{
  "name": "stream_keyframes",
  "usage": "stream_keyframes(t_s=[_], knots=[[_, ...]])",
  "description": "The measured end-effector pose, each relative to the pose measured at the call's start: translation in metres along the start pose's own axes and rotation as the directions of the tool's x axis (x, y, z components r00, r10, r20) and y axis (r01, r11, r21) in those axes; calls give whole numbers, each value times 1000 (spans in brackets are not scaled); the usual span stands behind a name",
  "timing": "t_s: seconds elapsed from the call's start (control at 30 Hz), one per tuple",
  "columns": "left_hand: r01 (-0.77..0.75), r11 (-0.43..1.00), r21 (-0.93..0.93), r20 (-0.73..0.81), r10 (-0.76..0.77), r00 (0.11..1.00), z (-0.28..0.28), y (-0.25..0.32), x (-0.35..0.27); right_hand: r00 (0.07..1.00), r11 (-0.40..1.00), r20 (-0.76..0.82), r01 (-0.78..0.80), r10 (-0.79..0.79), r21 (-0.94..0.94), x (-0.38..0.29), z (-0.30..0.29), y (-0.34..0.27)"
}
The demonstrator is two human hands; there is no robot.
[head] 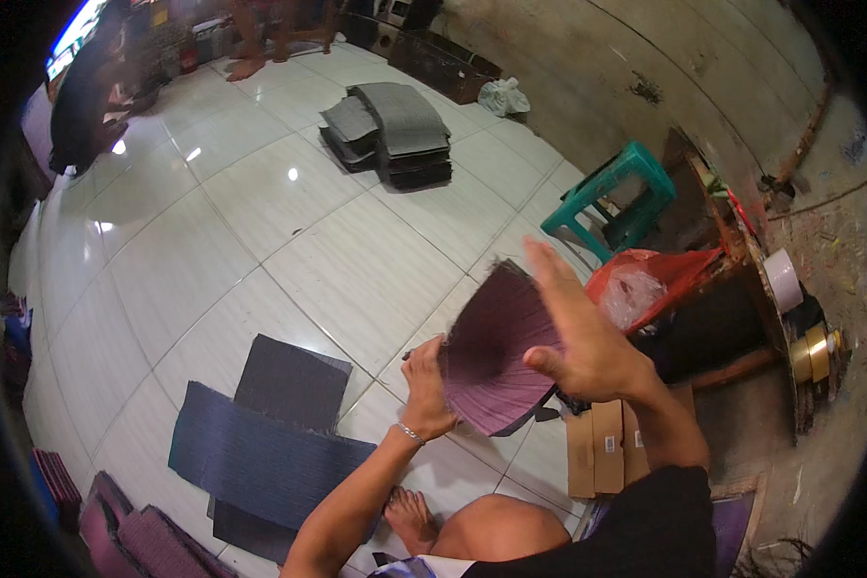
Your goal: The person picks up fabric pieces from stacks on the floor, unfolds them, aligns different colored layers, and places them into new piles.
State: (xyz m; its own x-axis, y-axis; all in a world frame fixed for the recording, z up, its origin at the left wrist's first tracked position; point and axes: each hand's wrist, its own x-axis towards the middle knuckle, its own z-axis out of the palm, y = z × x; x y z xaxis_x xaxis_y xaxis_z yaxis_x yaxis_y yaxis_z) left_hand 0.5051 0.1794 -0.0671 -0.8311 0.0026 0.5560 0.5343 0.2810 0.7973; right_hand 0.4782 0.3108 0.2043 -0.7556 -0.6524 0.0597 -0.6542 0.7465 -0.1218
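A curved stack of purple textured sheets (502, 354) with frayed edges is gripped along its left side by my left hand (428, 394), which has a chain bracelet at the wrist. My right hand (585, 332) is raised at the stack's right side, its fingers extended and its thumb apart. Whether its palm touches the sheets I cannot tell. Left of my left forearm, dark blue sheets (267, 448) lie crosswise over dark grey sheets (289, 379) on the tiled floor.
Grey sheets (404, 130) are piled farther off. To the right are a green plastic stool (643, 162), a red plastic bag (675, 271), cardboard boxes (607, 448) and tape rolls (784, 280). More purple sheets (162, 545) lie lower left. Other people (87, 101) are at the far side.
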Motion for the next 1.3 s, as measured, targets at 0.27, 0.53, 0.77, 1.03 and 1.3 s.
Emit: stream_keyframes(t_s=[0.27,0.53,0.77,1.03,1.3], knots=[[13,998,64,142,-22,990,3,14,-6,919,913,237,-360,313,190,-12,-5,32],[181,960,212,436,-259,862,-63,-61,27,970,833,-24,-194,241,519,-62,-18,52],[-57,898,437,574,-230,786,-76,-47,69,599,637,-315,-459,737,619,-181,81,98],[-105,741,663,557,-395,731,-44,-33,43,360,71,43,-297,932,952,-279,336,144],[-12,821,570,579,-392,715,-44,-28,44,514,46,413,-666,752,745,-291,362,61]])
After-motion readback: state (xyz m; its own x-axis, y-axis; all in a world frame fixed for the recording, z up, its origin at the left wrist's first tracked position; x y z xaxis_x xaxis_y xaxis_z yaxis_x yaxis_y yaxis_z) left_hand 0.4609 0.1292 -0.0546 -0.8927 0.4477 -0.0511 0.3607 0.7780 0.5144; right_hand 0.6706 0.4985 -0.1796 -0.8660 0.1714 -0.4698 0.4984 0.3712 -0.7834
